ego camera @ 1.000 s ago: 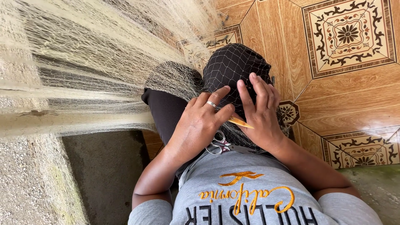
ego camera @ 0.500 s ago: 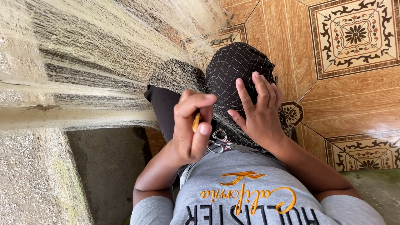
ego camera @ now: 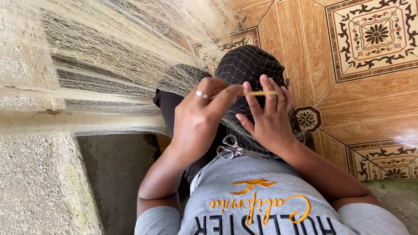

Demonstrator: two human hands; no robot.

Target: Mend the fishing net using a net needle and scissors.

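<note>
From the head view, a fine pale net (ego camera: 109, 65) hangs in a wide sheet from the upper left and drapes down over the person's knees, veiling much of the scene. Left of it stands a rough concrete wall (ego camera: 35, 182), and to the right the floor (ego camera: 370, 100) is laid with brown patterned tiles. A pair of scissors (ego camera: 233, 150) lies on the lap, its loops up against the dark trousers (ego camera: 170, 104), just above the hem of a grey shirt (ego camera: 261, 204) with orange lettering. No container shows here.

The net over the raised knee (ego camera: 248, 65) reads as a dark mesh of small diamonds, stretched taut where the hands work. The left hand (ego camera: 198, 117), a ring (ego camera: 201, 94) on one finger, has thumb and forefinger pressed together on the near end of a thin yellow needle (ego camera: 260, 92). The needle lies level, crossing to the right hand (ego camera: 270, 115), whose fingers are spread and upright behind the mesh, their tips touching the needle's far part. Both hands sit close together over the knee, the net between and around them
</note>
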